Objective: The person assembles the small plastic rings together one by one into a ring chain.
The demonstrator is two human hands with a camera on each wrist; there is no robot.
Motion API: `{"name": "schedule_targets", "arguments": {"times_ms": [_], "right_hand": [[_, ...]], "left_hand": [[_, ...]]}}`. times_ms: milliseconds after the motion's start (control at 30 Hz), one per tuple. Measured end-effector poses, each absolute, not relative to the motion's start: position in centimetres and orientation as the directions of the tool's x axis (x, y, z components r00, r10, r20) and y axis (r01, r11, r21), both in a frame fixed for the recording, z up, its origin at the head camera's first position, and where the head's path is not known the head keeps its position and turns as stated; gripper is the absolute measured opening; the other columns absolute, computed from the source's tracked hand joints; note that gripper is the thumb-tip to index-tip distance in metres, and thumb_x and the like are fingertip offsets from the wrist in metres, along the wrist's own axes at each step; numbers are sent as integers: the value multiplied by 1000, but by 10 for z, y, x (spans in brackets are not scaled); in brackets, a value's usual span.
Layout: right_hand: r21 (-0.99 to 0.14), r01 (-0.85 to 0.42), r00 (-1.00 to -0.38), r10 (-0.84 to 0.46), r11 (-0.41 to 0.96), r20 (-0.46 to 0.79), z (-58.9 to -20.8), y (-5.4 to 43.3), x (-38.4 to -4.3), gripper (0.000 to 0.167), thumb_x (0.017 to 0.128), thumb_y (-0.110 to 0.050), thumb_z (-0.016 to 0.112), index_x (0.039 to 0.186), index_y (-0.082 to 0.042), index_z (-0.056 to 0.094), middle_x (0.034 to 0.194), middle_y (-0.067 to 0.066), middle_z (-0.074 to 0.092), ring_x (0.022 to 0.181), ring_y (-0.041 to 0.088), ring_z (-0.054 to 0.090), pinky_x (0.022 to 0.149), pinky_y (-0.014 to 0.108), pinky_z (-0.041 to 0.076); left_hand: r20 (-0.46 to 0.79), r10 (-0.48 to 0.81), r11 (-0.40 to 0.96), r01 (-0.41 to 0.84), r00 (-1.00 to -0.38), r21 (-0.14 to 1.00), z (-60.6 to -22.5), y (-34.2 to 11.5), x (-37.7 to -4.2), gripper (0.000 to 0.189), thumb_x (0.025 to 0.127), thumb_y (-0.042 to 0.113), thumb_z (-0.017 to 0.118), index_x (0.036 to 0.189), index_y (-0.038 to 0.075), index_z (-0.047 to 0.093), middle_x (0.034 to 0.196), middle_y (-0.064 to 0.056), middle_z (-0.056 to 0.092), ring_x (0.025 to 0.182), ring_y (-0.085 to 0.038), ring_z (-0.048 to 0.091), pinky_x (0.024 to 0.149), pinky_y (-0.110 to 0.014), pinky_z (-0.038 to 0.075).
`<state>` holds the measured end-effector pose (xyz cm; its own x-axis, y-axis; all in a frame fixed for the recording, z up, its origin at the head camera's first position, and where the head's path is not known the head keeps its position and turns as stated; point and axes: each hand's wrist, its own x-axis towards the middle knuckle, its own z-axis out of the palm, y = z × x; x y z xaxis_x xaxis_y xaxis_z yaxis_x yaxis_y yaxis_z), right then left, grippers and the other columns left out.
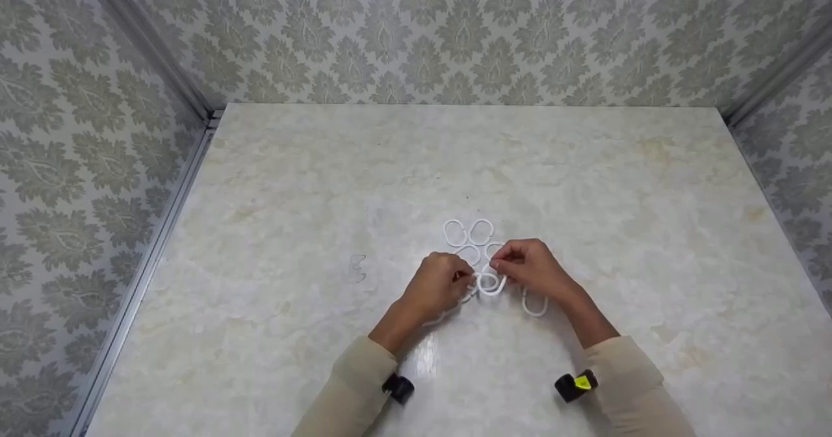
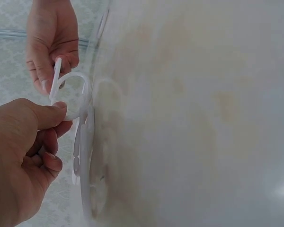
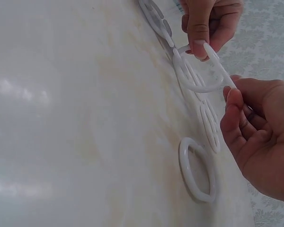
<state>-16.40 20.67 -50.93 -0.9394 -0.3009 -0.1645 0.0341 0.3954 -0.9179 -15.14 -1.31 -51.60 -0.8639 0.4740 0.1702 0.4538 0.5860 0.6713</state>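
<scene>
My left hand (image 1: pixel 434 289) pinches a white plastic oval link between thumb and fingertips. Close on its right, my right hand (image 1: pixel 534 269) pinches another white oval link (image 3: pixel 225 71) by its edge. These two links overlap and look hooked together between the hands, held just over the table. From under the left hand, more white links (image 1: pixel 434 322) trail along the tabletop, partly hidden by the wrist. One loose link (image 3: pixel 183 165) lies flat beside the right hand. Beyond the fingers lie several others, among them a far left link (image 1: pixel 446 231).
A small clear piece with a notched edge (image 1: pixel 357 268) lies left of the hands on the marbled table (image 1: pixel 292 183). Patterned walls (image 1: pixel 422 34) border the table's back and sides, with a metal rail (image 1: pixel 140 281) along the left edge.
</scene>
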Motion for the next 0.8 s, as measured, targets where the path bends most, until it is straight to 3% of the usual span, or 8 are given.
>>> {"name": "schedule_targets", "arguments": {"times_ms": [367,600,800], "right_hand": [[-902,-58,-945,-316,427,-89,-518,213,-164,11,93,-6,71,95,5,73,87,13,71,66,0,57,60,16,48],[-931,8,-957,-268,366,-114,-518,216,-162,15,93,-6,70,96,9,70,80,4,67,64,4,59,59,18,50],[-942,68,-961,-234,327,-150,-517,221,-158,18,94,-4,69,103,11,67,83,1,68,66,3,62,61,19,53]], "left_hand": [[171,480,590,461,-860,663,-513,-12,-152,11,88,4,71,91,6,81,82,-5,77,73,-10,64,66,-20,51],[91,477,609,404,-874,682,-514,-11,-153,11,90,6,70,93,7,81,83,-2,77,70,-5,55,65,-19,48],[81,482,617,404,-872,676,-516,-10,-155,12,91,6,70,94,6,81,84,-4,78,71,-6,57,65,-19,48]]}}
